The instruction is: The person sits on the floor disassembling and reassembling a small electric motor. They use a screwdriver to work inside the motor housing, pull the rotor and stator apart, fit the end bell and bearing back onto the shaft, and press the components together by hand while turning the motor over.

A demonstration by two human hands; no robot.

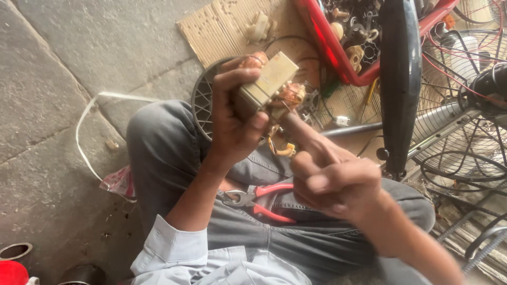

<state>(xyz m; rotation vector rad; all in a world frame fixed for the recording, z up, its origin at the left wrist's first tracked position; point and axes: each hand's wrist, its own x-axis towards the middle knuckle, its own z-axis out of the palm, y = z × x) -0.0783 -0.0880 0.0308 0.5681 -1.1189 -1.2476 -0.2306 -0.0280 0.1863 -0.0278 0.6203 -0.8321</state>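
Our left hand has its grip closed around a small fan motor, a brass-coloured metal block with copper coils at both ends, held up above our lap. The thumb presses on the near side of the block and the fingers wrap over the far side, so the back of the motor is hidden from us. Our right hand holds nothing: its index finger is stretched out and its tip touches the lower coil, while the other fingers are curled loosely into the palm. That hand is blurred, so we cannot make out the finer detail of the fingertip. Short wires with a yellow connector hang from the motor's underside, partly covered by the two hands.

The left forearm rises steeply from a pale shirt cuff; the right arm comes in from the lower right corner, where it is cut off.

On our grey trousers lie red-handled pliers, just below the hands. Behind the motor a round fan grille is mostly hidden by the left hand. Farther off are a piece of cardboard, a red tray of small parts, a dark fan blade, and wire fan guards cut off at the right. A white strap lies on the concrete floor.
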